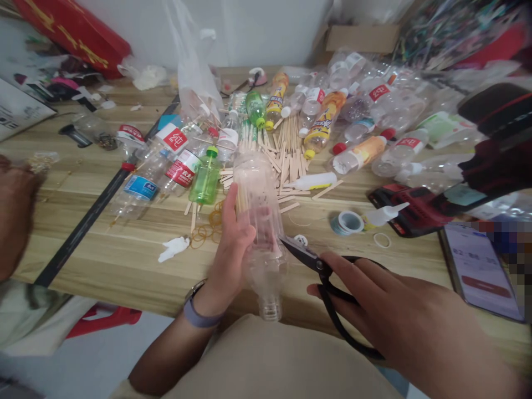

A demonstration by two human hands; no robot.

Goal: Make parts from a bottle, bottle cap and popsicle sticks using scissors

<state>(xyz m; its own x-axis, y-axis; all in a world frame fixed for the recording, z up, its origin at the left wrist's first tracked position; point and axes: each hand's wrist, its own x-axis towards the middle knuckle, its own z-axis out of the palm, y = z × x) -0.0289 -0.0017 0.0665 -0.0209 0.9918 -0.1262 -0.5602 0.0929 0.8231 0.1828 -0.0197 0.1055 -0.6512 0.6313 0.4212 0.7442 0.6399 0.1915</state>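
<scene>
A clear plastic bottle (pixel 266 260) without a label lies in front of me, its uncapped neck pointing toward my body. My left hand (pixel 235 238) is closed around its left side, thumb on top; a watch sits on that wrist. In my right hand (pixel 374 299) is a pair of black-handled scissors (pixel 318 266), fingers through the loops. The scissor tips touch or nearly touch the bottle's right side, and the blades look nearly closed. Whether the tip has pierced the plastic I cannot tell.
Flat wooden sticks (pixel 286 144) and several bottles (pixel 328 122) spread across the back. Rubber bands (pixel 203 224) lie left of the bottle. A cordless drill (pixel 432 205), a glue bottle (pixel 384 215), a tape roll (pixel 347 223) and a phone (pixel 477 266) are at right. Another person's hand (pixel 14 216) is far left.
</scene>
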